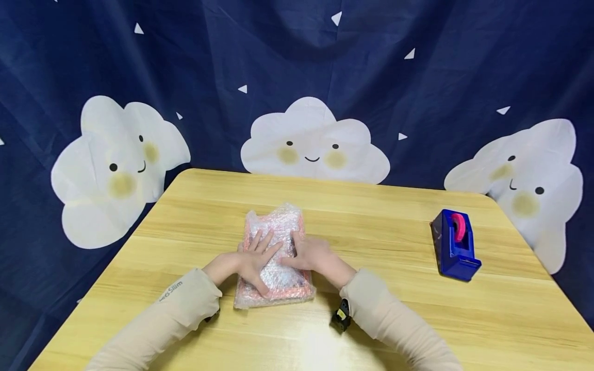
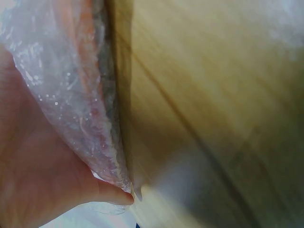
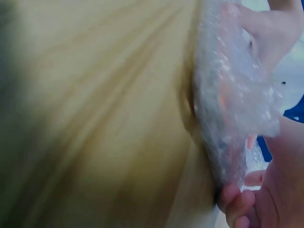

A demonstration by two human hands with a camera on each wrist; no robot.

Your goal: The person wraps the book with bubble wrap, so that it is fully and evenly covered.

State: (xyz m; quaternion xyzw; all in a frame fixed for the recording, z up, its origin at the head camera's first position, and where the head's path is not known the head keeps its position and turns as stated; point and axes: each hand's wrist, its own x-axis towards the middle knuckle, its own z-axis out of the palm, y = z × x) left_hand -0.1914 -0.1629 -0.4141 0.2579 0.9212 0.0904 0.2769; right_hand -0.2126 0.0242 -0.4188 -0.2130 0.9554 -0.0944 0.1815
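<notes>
A flat rectangular package in clear bubble wrap (image 1: 278, 296) lies on the table, with a pink-orange border showing through the plastic. My left hand (image 1: 255, 263) rests across its top, fingers spread and straight. At its right side, my right hand (image 1: 313, 255) grips the edge, thumb over the top. The right wrist view shows curled fingertips (image 3: 231, 194) at the rim of the wrap (image 3: 223, 114). Crinkled wrap (image 2: 61, 85) also lies against the left hand (image 2: 42, 166) in the left wrist view. The flat thing inside is blurred by the plastic.
On the right of the wooden table (image 1: 371, 221) stands a blue tape dispenser (image 1: 457, 252) with a pink roll of tape (image 1: 459, 226). Behind the table hangs a dark blue curtain (image 1: 297, 56) printed with smiling clouds. A black strap device (image 1: 342, 315) sits at the right wrist.
</notes>
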